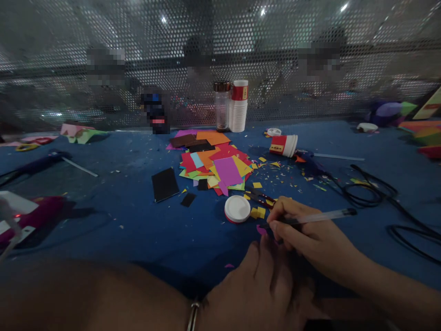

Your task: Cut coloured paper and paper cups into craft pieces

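Note:
My right hand [296, 225] is closed around a pen [320, 216] with a clear barrel and a dark end cap. Its dark tip points down-left at a small purple paper piece [262, 229]. My left hand [263, 276], with a bracelet at the wrist, holds that piece from below with its fingertips; part of the paper is hidden by the fingers. Just beyond the hands lie scissors [261, 197] with dark blades, partly behind my right hand. A paper cup [237, 208] stands upside down to their left, and small yellow paper squares [257, 212] lie beside it.
Coloured paper sheets [227, 171] pile mid-table, with a black sheet [165, 184] to their left. A glass bottle [222, 108] and stacked paper cups [239, 108] stand behind. A tipped cup [284, 145], a glue gun [310, 163] and cable loops [365, 191] lie right; another glue gun [37, 164] lies left.

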The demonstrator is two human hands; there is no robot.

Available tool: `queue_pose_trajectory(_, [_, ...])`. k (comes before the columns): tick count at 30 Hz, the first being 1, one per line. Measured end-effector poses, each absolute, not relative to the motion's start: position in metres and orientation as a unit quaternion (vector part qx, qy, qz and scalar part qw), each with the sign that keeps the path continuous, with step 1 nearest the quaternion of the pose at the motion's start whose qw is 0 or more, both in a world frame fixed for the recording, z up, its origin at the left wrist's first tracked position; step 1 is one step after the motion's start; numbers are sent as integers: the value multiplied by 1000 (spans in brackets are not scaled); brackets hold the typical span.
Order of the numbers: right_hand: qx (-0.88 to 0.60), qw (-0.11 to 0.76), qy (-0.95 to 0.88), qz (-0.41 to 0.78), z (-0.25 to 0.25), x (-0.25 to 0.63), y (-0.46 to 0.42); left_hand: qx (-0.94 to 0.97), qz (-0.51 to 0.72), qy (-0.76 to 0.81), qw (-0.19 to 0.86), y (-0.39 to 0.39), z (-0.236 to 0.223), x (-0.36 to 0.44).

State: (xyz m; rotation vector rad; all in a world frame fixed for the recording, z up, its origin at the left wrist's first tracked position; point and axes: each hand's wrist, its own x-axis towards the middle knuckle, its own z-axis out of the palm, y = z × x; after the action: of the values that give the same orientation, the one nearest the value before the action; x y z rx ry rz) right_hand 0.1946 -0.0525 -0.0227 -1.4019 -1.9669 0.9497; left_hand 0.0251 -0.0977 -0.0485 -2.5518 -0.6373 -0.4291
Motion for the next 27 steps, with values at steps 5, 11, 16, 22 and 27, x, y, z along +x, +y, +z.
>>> queue_pose_trajectory(5, [-510, 268, -740, 348, -22, 195, -51, -936, -134, -225, 233, -98, -50, 26])
queue_pose_trajectory(11, [-514, 272, -723, 374, -24, 196, -52, -933, -147, -232, 232, -98, -47, 25])
queue_pose_trajectory(16, [-527, 284, -702, 386, -26, 196, -52, -938, -134, -222, 228, -98, -46, 24])
queue_pose_trajectory(22, [-534, 267, -710, 374, -23, 195, -53, -936, -145, -222, 232, -99, -48, 23])
queue_pose_trajectory(27, [-524, 279, -718, 362, -22, 194, -52, -929, -170, -239, 224, -98, -46, 22])
